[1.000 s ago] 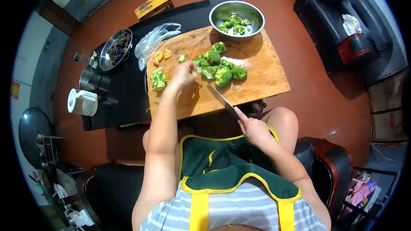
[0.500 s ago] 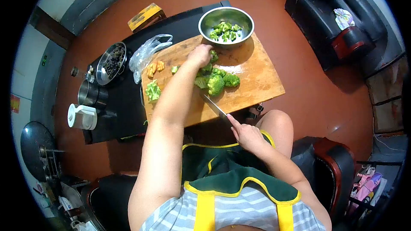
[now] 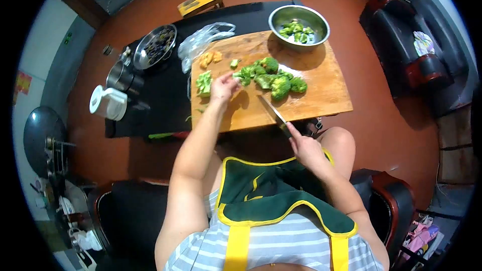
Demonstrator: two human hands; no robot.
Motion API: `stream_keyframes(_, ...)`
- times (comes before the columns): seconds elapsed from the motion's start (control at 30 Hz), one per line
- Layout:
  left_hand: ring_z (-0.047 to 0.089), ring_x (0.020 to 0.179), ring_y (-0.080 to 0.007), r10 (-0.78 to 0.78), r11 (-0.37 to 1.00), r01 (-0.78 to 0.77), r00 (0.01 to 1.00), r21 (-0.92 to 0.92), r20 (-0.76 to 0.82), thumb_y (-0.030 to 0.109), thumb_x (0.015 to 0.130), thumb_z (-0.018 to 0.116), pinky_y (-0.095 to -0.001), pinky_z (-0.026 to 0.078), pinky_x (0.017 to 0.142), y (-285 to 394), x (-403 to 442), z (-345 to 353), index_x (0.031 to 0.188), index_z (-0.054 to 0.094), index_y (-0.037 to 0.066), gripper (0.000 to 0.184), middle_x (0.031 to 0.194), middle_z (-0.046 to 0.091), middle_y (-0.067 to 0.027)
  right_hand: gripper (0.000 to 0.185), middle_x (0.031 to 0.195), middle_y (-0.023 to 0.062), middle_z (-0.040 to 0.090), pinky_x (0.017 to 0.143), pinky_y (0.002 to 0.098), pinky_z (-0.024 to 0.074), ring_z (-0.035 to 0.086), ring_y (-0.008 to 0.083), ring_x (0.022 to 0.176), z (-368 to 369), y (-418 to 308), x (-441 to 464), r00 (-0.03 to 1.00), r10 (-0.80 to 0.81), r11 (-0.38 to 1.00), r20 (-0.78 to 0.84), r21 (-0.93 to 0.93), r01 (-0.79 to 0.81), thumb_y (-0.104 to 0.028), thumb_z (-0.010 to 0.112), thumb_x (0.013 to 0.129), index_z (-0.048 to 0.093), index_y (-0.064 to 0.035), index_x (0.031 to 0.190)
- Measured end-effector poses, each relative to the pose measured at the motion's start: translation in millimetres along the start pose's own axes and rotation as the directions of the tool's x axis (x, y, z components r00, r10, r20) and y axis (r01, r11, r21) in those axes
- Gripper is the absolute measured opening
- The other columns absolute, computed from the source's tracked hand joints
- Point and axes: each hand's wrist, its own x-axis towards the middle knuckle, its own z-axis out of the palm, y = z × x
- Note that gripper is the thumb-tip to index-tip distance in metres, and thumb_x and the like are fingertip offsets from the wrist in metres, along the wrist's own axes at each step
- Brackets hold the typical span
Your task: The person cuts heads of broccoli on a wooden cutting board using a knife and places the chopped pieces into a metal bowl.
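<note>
My left hand [image 3: 224, 89] is over the left half of the wooden cutting board [image 3: 321, 88], its fingertips closed on the pale stem of a broccoli floret [image 3: 245, 73]. More broccoli [image 3: 280, 88] lies in a cluster to the right of it. My right hand [image 3: 307, 149] grips a knife [image 3: 274, 110] by its handle at the board's near edge. The blade points away from me and to the left, its tip just short of the broccoli. A thick broccoli stalk [image 3: 204, 83] and a small broccoli piece [image 3: 234, 63] rest left of the cluster.
A metal bowl [image 3: 321, 37] with cut broccoli stands at the board's far right. Orange pieces [image 3: 210, 59] lie at its left, beside a clear plastic bag [image 3: 197, 45]. On the black table [image 3: 165, 95] are a bowl of dark pieces [image 3: 156, 45], a metal pot [image 3: 120, 76] and a pitcher [image 3: 109, 103].
My left hand has drawn back toward me from the far side of the broccoli and now holds a floret by its stem. The knife stays in my right hand. The camera view has shifted.
</note>
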Motion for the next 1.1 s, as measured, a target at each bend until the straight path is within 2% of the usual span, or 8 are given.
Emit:
stream_keyframes(0.07, 0.063, 0.068, -0.0128, -0.134, 0.972, 0.113, 0.987, -0.207, -0.087, 0.004, 0.087, 0.060, -0.0224, 0.051, 0.058, -28.9, -16.6, 0.1, 0.133, 0.041, 0.001, 0.050, 0.089, 0.065, -0.0073, 0.053, 0.068, 0.0219, 0.061, 0.057, 0.0513, 0.0500, 0.061, 0.0400, 0.062, 3.9, -7.4, -0.2, 0.999, 0.024, 1.000, -0.043, 0.019, -0.023, -0.021, 0.049, 0.090, 0.031, -0.0192, 0.140)
stream_keyframes(0.17, 0.061, 0.064, -0.0133, -0.137, 0.975, 0.096, 0.969, -0.201, -0.204, 0.001, 0.089, 0.054, -0.0225, 0.050, 0.053, -53.6, -24.0, 10.1, 0.129, 0.046, 0.000, 0.042, 0.086, 0.063, -0.0086, 0.056, 0.071, 0.0207, 0.061, 0.057, 0.0508, 0.0489, 0.060, 0.0398, 0.062, 8.1, -23.5, -4.8, 0.992, -0.016, 0.999, -0.122, 0.035, 0.020, -0.018, 0.050, 0.090, 0.028, -0.0182, 0.142)
stream_keyframes(0.27, 0.063, 0.068, -0.0097, -0.006, 1.000, 0.010, 0.981, 0.016, -0.195, 0.005, 0.087, 0.056, -0.0224, 0.049, 0.052, -70.0, -18.1, 7.6, 0.114, 0.059, -0.001, 0.028, 0.073, 0.064, -0.0051, 0.057, 0.069, 0.0186, 0.059, 0.055, 0.0485, 0.0487, 0.059, 0.0374, 0.060, 11.4, -40.1, -6.0, 0.982, -0.100, 0.995, -0.160, -0.020, 0.098, -0.016, 0.050, 0.090, 0.027, -0.0188, 0.142)
stream_keyframes(0.33, 0.065, 0.069, -0.0180, 0.091, 0.963, -0.010, 0.952, 0.269, -0.291, 0.012, 0.085, 0.056, -0.0310, 0.051, 0.060, -59.9, -26.4, 13.8, 0.096, 0.068, 0.003, 0.018, 0.068, 0.065, -0.0092, 0.056, 0.069, 0.0185, 0.059, 0.053, 0.0470, 0.0486, 0.059, 0.0375, 0.059, 20.5, -42.6, 4.0, 0.992, -0.080, 0.995, -0.096, -0.071, 0.074, -0.017, 0.049, 0.090, 0.027, -0.0190, 0.142)
stream_keyframes(0.5, 0.063, 0.075, -0.0345, 0.238, 0.704, -0.019, 0.948, 0.710, -0.211, 0.017, 0.081, 0.060, -0.0419, 0.049, 0.072, -42.5, -37.4, 8.7, 0.088, 0.069, 0.006, 0.016, 0.073, 0.065, -0.0165, 0.059, 0.068, 0.0174, 0.058, 0.050, 0.0455, 0.0486, 0.059, 0.0348, 0.056, 35.9, -33.6, 23.5, 0.986, -0.125, 0.967, -0.111, -0.237, 0.096, -0.016, 0.049, 0.089, 0.025, -0.0187, 0.143)
stream_keyframes(0.67, 0.063, 0.084, -0.0329, 0.358, 0.431, -0.241, 0.930, 0.870, 0.081, 0.020, 0.083, 0.053, -0.0427, 0.050, 0.072, -22.9, -44.9, -16.4, 0.085, 0.070, 0.010, 0.020, 0.085, 0.066, -0.0162, 0.075, 0.071, 0.0165, 0.057, 0.048, 0.0424, 0.0500, 0.061, 0.0327, 0.056, 26.3, -24.9, 23.6, 0.984, -0.161, 0.935, -0.083, -0.333, 0.125, -0.007, 0.052, 0.080, 0.018, -0.0192, 0.146)
stream_keyframes(0.83, 0.063, 0.079, -0.0328, 0.679, -0.053, -0.270, 0.697, 0.961, 0.233, 0.013, 0.086, 0.048, -0.0428, 0.051, 0.073, -28.6, -22.5, -40.3, 0.091, 0.067, 0.010, 0.020, 0.096, 0.065, -0.0119, 0.065, 0.068, 0.0165, 0.056, 0.050, 0.0450, 0.0498, 0.060, 0.0348, 0.056, 12.1, -25.5, 10.2, 0.982, -0.142, 0.957, -0.128, -0.271, 0.103, -0.011, 0.050, 0.085, 0.023, -0.0212, 0.144)
stream_keyframes(1.1, 0.061, 0.092, -0.0301, 0.501, 0.233, -0.251, 0.859, 0.940, 0.105, 0.017, 0.086, 0.049, -0.0432, 0.051, 0.074, 7.6, -39.8, -6.1, 0.111, 0.059, 0.012, 0.027, 0.102, 0.061, -0.0134, 0.054, 0.071, 0.0221, 0.061, 0.057, 0.0512, 0.0490, 0.060, 0.0406, 0.062, 23.6, -25.9, -1.2, 0.999, -0.029, 0.999, -0.044, -0.015, 0.029, -0.018, 0.046, 0.091, 0.028, -0.0151, 0.141)
